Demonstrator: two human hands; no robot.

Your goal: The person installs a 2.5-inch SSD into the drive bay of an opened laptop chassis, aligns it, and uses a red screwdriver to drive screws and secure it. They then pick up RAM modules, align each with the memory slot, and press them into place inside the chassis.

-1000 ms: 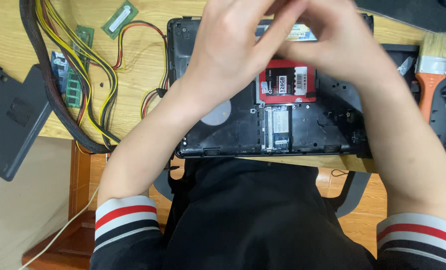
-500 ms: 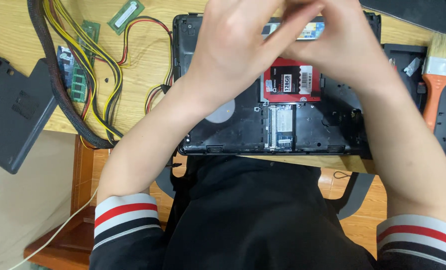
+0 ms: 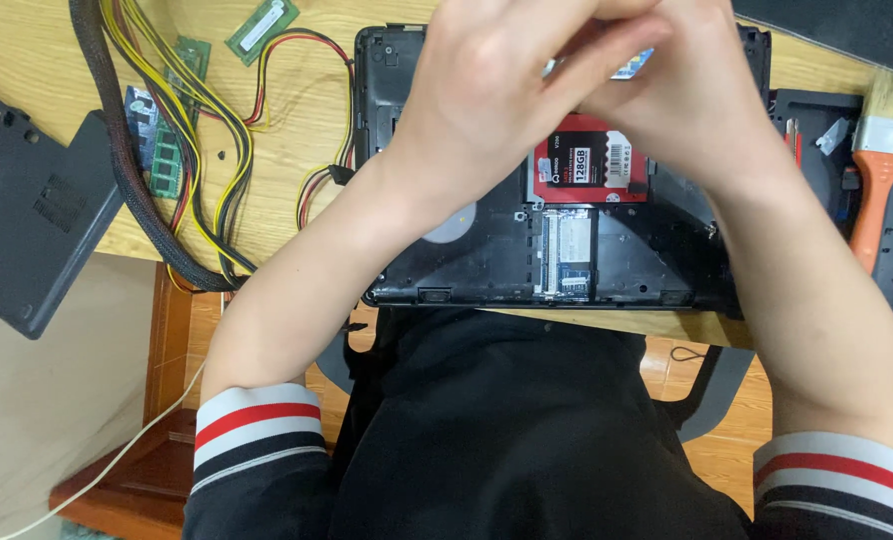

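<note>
Nearest to me is my own lap in dark cloth, with my striped cuffs at seven and five o'clock, both forearms running up and inward so that my hands meet over the work. My left hand (image 3: 497, 110) and right hand (image 3: 697, 100) are pressed together above the opened laptop base (image 3: 487, 255), which lies with its underside up on the tabletop (image 3: 297, 130), pulled close to my edge so I can bend over it. My fingers (image 3: 607, 60) are bunched together around something small with a bit of pale blue showing at one o'clock of the knot; I cannot tell what it is or how firmly it is pinched, because my knuckles cover it. Just below my hands, at the centre, the red and black drive (image 3: 589, 160) sits flat in its bay, label up, and under it, towards six o'clock, the memory slot (image 3: 567, 252) lies bare. At nine o'clock a bundle of yellow, red and black cables (image 3: 202, 150) loops across the wood, laid aside with green memory sticks (image 3: 167, 160) beside it. A dark cover panel (image 3: 27, 230) hangs over the edge at eight o'clock. Out at three o'clock an orange-handled brush (image 3: 882, 170) rests within reach of my right hand, on a dark tray (image 3: 817, 110).
</note>
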